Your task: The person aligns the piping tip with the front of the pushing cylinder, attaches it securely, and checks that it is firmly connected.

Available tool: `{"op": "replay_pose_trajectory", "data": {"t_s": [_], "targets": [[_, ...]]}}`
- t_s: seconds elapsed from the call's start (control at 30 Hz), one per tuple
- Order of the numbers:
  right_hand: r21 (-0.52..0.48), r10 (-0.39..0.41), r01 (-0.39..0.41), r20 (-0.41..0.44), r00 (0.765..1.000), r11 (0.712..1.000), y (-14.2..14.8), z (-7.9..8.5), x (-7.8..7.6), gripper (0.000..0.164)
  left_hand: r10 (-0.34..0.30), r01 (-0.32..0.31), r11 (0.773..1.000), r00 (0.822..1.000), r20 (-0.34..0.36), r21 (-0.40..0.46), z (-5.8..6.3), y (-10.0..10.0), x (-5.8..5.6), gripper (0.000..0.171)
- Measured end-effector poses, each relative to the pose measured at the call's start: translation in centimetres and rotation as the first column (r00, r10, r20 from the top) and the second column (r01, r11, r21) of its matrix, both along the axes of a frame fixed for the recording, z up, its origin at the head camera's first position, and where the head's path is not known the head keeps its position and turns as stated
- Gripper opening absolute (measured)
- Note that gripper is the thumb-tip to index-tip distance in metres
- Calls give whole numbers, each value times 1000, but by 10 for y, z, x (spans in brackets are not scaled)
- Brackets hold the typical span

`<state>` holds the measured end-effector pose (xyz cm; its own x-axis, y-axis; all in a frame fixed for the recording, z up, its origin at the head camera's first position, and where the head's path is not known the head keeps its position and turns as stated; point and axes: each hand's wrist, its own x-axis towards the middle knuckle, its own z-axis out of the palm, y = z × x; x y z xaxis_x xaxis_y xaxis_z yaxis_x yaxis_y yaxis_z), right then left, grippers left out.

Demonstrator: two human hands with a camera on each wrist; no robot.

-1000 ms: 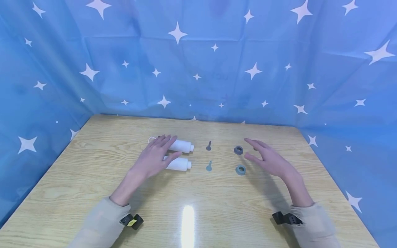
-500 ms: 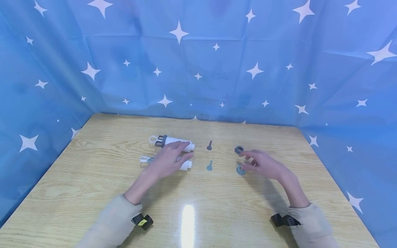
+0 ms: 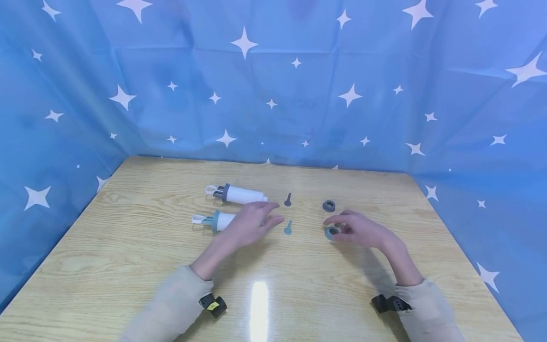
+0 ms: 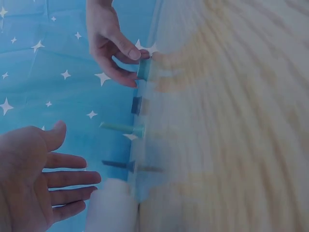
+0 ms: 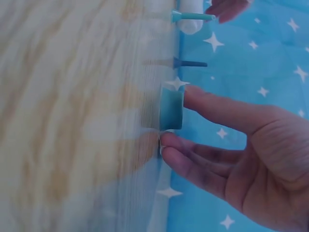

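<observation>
My right hand (image 3: 363,230) reaches around a teal ring (image 5: 171,108) on the table. Its thumb tip is right at the ring's edge and its other fingers lie close by the opposite side. My left hand (image 3: 249,223) hovers, fingers extended and holding nothing, over the front end of a white syringe-like tube with a teal collar (image 3: 216,221). Behind it lies a matching white tube with a grey collar (image 3: 245,195). Between the hands stand a teal nozzle (image 3: 288,229) and a dark grey nozzle (image 3: 288,200), both narrow with flared bases. A dark grey ring (image 3: 328,205) sits behind the teal one.
The wooden table (image 3: 128,237) bears all these parts. A blue curtain with white stars (image 3: 282,80) hangs along its back and sides. A bright reflection shows on the tabletop near the front.
My left hand has moved rightward from over the tubes toward the nozzles, uncovering the collars and plunger ends. The right hand has come down and forward-left to the teal ring, fingers closing in.
</observation>
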<state>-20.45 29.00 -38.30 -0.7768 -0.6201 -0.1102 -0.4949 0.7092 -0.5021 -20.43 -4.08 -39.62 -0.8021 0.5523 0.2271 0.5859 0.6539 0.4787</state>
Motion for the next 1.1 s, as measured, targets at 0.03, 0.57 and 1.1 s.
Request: {"op": "replay_pose_trajectory", "data": {"t_s": [0.03, 0.57, 1.1], "targets": [[-2, 7, -7, 5, 1000, 1000, 0, 0, -1, 35, -7, 7, 1000, 1000, 4, -1, -1, 2, 0, 54], [-27, 19, -18, 34, 999, 999, -2, -3, -6, 22, -28, 30, 999, 999, 40, -39, -13, 38, -5, 27], [-18, -4, 4, 20, 1000, 1000, -2, 2, -4, 23, -27, 27, 1000, 999, 46, -4, -8, 40, -1, 7]]}}
